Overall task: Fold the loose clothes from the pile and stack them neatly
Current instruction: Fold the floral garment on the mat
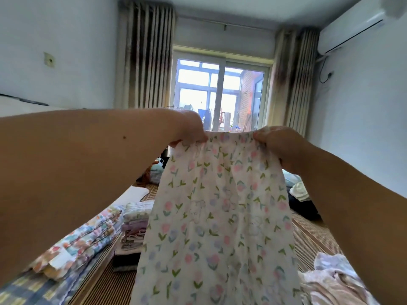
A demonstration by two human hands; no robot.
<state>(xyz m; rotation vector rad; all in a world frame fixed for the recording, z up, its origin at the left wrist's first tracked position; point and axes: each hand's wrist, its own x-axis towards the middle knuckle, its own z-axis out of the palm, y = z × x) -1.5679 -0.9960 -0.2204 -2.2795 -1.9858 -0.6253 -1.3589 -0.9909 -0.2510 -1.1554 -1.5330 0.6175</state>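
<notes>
- Stack of folded clothes [134, 230] low at left, on a striped mat [105, 287].
- Left hand [191, 130] pinching the top hem's left corner.
- Tulip-print garment [220, 216] held up mid-air, hanging limp: thin, soft, probably light and crinkly; best gripped at the hem corners.
- Right hand [279, 144] pinching the right corner.
- Loose pile [334, 280] lower right, rumpled.

A white garment [220, 216] with pink and blue tulips hangs unfolded, top edge stretched wide. A folded stack [134, 230] sits behind it on the left. A loose pile [330, 280] lies on the right.
</notes>
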